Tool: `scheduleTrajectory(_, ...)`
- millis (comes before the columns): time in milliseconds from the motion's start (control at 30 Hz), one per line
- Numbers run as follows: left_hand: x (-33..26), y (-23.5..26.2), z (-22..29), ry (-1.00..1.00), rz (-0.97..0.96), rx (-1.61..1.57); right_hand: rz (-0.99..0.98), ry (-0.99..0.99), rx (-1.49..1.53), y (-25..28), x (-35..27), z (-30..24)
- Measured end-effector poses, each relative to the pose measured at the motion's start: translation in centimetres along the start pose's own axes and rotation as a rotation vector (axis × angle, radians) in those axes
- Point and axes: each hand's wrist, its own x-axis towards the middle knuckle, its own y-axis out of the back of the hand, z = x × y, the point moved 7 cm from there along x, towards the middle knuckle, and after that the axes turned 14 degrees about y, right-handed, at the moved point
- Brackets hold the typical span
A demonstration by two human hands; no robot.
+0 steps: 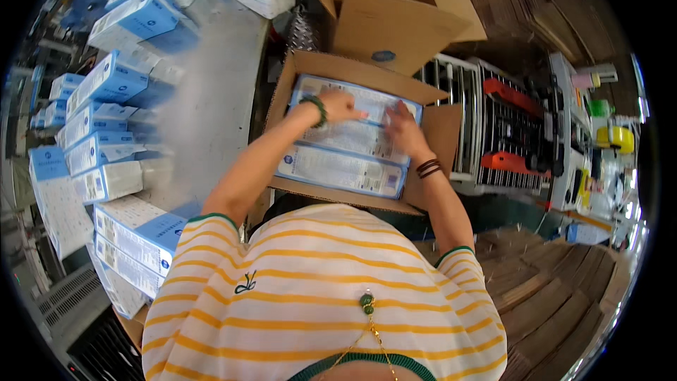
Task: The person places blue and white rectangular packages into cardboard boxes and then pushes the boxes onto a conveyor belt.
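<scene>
An open brown cardboard box (285, 88) stands in front of me. Inside it, long blue-and-white cartons lie side by side: a far carton (377, 101), a middle carton (338, 140) and a near carton (338, 171). My left hand (340, 105), below a green bead bracelet, rests over the far carton with its thumb held away from the fingers. Over the right ends of the far and middle cartons is my right hand (403, 129), its fingers stretched out and slightly blurred. Neither hand grips a carton.
Many blue-and-white cartons (106, 88) are stacked on the grey table (218, 77) at left. Another open cardboard box (395, 28) stands beyond mine. To the right runs a roller conveyor (458, 127) with a machine bearing red parts (511, 162). Flat cardboard (557, 289) is piled lower right.
</scene>
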Motion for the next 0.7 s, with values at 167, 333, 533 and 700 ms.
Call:
scheduleTrajectory(167, -11.8, 11.0, -10.2, 0.415, 0.429, -0.53, 0.745, -0.16, 0.02, 14.8, -7.6, -5.6)
scheduleTrajectory(333, -6.1, -3.2, -6.7, 0.385, -0.389, -0.954, -0.101, -0.113, 0.26, 4.0, -9.5, -10.5)
scheduleTrajectory(533, -4.9, 6.8, 8.5, -0.612, 0.601, -0.356, 0.207, -0.253, -0.45, 0.1, -3.5, -5.7)
scheduleTrajectory(700, -7.1, 0.6, -1.1, -0.262, 0.651, 0.252, 1.058, -0.515, 0.274, -3.3, -8.7, 0.0)
